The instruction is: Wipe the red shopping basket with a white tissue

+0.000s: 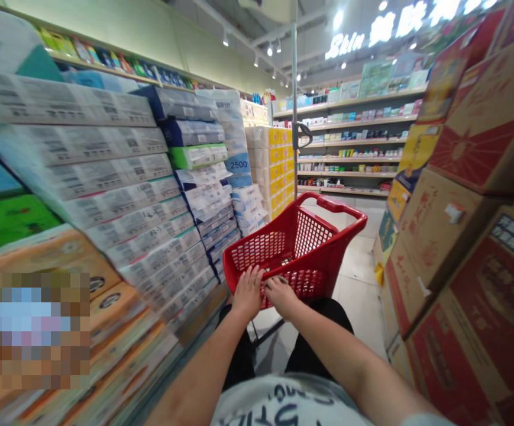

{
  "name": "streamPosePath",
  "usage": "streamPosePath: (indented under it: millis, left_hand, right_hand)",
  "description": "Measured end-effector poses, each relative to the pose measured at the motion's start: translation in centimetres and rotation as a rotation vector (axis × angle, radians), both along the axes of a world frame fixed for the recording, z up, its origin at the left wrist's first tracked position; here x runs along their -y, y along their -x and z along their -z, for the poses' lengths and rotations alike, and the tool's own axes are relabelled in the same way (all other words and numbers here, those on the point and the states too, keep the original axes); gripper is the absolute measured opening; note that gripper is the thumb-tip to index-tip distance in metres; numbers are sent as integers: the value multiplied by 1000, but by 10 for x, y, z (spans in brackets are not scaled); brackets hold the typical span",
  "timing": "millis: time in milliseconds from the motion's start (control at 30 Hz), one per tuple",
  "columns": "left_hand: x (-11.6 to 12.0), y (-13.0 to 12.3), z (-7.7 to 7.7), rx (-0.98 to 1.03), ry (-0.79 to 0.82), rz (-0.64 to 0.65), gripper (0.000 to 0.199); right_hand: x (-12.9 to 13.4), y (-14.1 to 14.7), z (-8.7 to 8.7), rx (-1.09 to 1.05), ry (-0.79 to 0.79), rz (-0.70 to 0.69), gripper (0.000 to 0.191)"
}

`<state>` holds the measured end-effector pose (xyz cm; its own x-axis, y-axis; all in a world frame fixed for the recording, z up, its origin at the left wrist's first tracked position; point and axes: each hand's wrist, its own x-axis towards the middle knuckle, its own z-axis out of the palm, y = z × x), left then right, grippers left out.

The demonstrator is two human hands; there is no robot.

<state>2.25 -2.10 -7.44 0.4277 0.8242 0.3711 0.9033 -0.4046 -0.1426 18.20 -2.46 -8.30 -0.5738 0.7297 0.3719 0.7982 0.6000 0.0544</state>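
Saw white packs (pixel 135 198) at nine o'clock, the left hand (pixel 248 290) at six, laid on the near rim of the red cart (pixel 323 251) just off centre towards five, and the right hand (pixel 282 293) just beside it, curled over that rim. Could not tell firm clamp from light rest. Noted cartons (pixel 434 219) at three o'clock, and judged a swerve into packs or cartons the chief risk, from steering with close-set hands along a narrow aisle (pixel 356 290).

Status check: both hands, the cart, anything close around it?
Left hand, right hand both on near rim of red cart, grip unclear. Cart upright, pole beyond. Stacked packs along left, cartons along right.
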Motion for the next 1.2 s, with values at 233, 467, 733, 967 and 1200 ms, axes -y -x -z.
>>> streamPosePath:
  millis: [233, 467, 733, 967, 1200]
  left_hand:
    - [2, 0, -1, 12, -3, -2, 70]
    - [3, -2, -4, 12, 22, -23, 69]
    - [6, -2, -12, -18, 81, -13, 78]
    - [6, -2, -11, -20, 79, -18, 74]
    - [5, -1, -8, -27, -10, 1, 71]
  right_hand:
    - [0, -5, 0, -3, 20, 0, 24]
    - [1, -10, -1, -18, 44, -16, 29]
    - [0, -5, 3, -70, 69, -27, 25]
    - [2, -2, 6, -82, 79, -32, 21]
    - [4, 3, 6, -107, 75, -25, 17]
